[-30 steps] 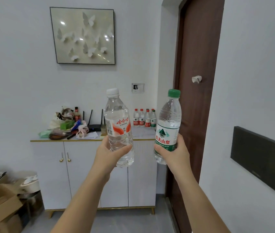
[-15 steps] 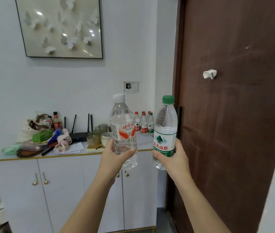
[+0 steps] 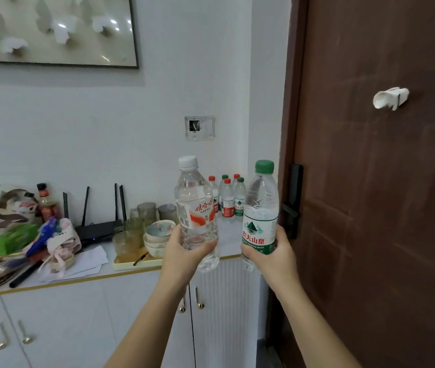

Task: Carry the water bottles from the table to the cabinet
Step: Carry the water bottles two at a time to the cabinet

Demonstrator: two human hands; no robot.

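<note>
Head view: two arms reach toward a white cabinet [image 3: 83, 309].
Left hand [image 3: 181, 251]: fingers wrapped around the white-cap bottle [image 3: 196, 208], upright.
Right hand [image 3: 272, 258]: fingers wrapped around the green-cap bottle [image 3: 260, 213], upright.
Both bottles: in the air, near the cabinet's right end.
Cabinet top: small bottles [image 3: 228, 199] at the back right, bowls [image 3: 157, 235] on a tray [image 3: 131, 264], a router [image 3: 96, 229].
Right side: a brown door [image 3: 383, 208].

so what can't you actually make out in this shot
Head view only:
- Small bottles at the cabinet's back corner: partly hidden by the white-capped bottle and green-capped bottle, so an exact count is unsure; labels too small.
- Left hand and right hand: bottle bases hidden in each grip.
- Butterfly picture: cut off by the top and left edges.
- Clutter pile: blurred, cut off left.
</note>
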